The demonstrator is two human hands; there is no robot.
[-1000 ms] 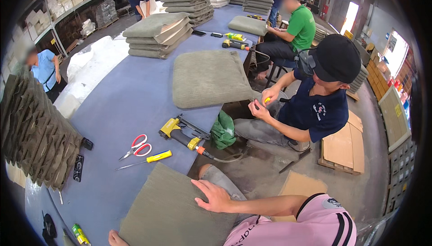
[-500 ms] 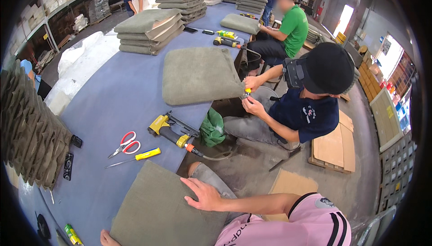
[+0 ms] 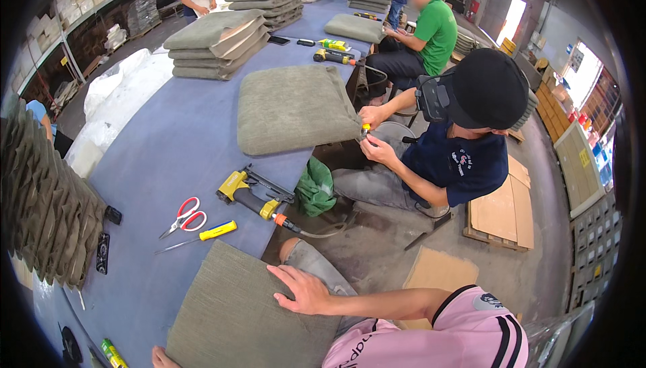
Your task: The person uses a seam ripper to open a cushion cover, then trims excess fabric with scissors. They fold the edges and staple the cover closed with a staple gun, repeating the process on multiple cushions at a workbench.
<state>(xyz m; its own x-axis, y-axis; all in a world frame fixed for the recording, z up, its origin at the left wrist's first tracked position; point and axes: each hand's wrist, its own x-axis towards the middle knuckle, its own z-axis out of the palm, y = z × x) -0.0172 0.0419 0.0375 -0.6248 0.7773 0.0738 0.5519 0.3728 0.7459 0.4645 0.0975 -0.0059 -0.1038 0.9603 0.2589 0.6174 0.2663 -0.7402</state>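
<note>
Main thing here is a flat, squarish cushion (image 3: 252,314) in olive-grey woven fabric w/ a fine streaky weave, straight edges and pretty sharp corners. It's at the near edge of the blue-grey counter (image 3: 155,146), right in front of the person in the pink shirt; can't tell how much of its weight is on the lap vs the counter tbh.

Grip-wise: R hand (image 3: 306,292) is palm down on the cushion near its upper R edge, fingers spread, thumb apart, so the grip is loose & wide, just touching the cloth, not closed round anything. L hand (image 3: 163,358) is at the lower L edge of the cushion, only a bit of it shows, so idk how tight that grip is.

Near the cushion, on the counter: a screwdriver (image 3: 219,230) w/ a smooth yellow handle and thin metal shaft, scissors (image 3: 194,221) w/ red/white loop handles, and a chunky yellow/black air tool (image 3: 250,199) w/ an orange connector and a hose. Green crinkly bag (image 3: 315,186) is just past the counter's edge. L side has a tall stack of floppy, ruffled olive-brown cloth (image 3: 50,213). Further up there's a puffier, round-cornered pillow (image 3: 296,109), w/ a co-worker's hands at its corner.
</note>
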